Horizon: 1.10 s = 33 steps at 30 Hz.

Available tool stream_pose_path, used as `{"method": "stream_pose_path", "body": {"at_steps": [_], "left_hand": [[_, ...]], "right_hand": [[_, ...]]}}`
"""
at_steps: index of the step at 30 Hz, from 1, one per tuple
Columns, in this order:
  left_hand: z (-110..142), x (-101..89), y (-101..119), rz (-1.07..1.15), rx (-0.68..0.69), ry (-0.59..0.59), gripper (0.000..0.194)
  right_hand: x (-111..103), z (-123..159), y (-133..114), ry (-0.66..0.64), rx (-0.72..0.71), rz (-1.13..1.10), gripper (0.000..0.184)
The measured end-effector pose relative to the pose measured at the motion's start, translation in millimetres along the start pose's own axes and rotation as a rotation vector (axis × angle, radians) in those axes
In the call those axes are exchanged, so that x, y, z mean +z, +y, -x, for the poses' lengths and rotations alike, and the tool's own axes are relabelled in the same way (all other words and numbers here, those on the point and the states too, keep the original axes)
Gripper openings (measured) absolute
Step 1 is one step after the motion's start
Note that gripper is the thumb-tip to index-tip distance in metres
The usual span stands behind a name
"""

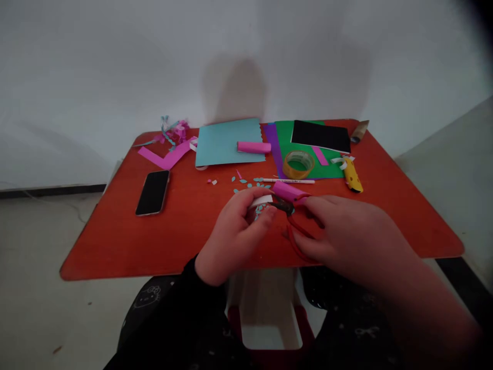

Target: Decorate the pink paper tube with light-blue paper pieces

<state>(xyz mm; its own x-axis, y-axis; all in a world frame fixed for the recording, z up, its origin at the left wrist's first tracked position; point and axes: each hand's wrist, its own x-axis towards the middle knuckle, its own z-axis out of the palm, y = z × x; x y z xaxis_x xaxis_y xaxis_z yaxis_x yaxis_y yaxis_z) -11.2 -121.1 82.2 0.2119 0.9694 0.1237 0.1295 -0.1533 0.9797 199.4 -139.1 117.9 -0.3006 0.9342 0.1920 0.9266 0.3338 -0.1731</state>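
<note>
A home craft corner: red table (111, 246), scissors (298, 226), pink paper (287, 191).

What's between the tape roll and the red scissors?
The head view shows a white pen and a curled pink paper there.

The desk (389, 226) has a smooth painted top, probably wood, with a faint sheen, and on it lie a light blue sheet (227, 141), a green sheet (308, 164) and a black sheet (320, 135), all matt paper or card. The scissors (296, 234) pair dark metal blades with glossy red plastic handles, beside a thin white paper strip (261, 201), while the tape roll (298, 164) shows shiny, translucent amber film. The phone (152, 192) has a glossy black glass face, the yellow tool (352, 176) looks like smooth plastic, and the sleeve (200, 293) is matt black cloth.
</note>
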Motion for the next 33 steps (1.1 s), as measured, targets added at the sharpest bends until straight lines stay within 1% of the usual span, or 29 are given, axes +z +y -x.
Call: {"method": "stream_pose_path", "body": {"at_steps": [6,11,23,33], "left_hand": [[1.1,-1.3,-1.1,-0.112,0.022,0.008,0.029],[1.1,-2.0,0.6,-0.179,0.056,0.010,0.028],[1.3,-3.2,0.5,-0.240,0.107,0.015,0.026],[1.1,-2.8,-1.0,-0.283,0.129,0.014,0.028]], "right_hand": [[-2.3,2.2,-0.7,-0.019,0.014,0.061,0.028],[-0.9,5.0,0.8,0.025,0.015,-0.003,0.025],[-1.5,6.3,-0.7,0.006,0.015,0.040,0.027],[-1.5,5.9,-0.9,-0.001,0.036,-0.014,0.027]]}}
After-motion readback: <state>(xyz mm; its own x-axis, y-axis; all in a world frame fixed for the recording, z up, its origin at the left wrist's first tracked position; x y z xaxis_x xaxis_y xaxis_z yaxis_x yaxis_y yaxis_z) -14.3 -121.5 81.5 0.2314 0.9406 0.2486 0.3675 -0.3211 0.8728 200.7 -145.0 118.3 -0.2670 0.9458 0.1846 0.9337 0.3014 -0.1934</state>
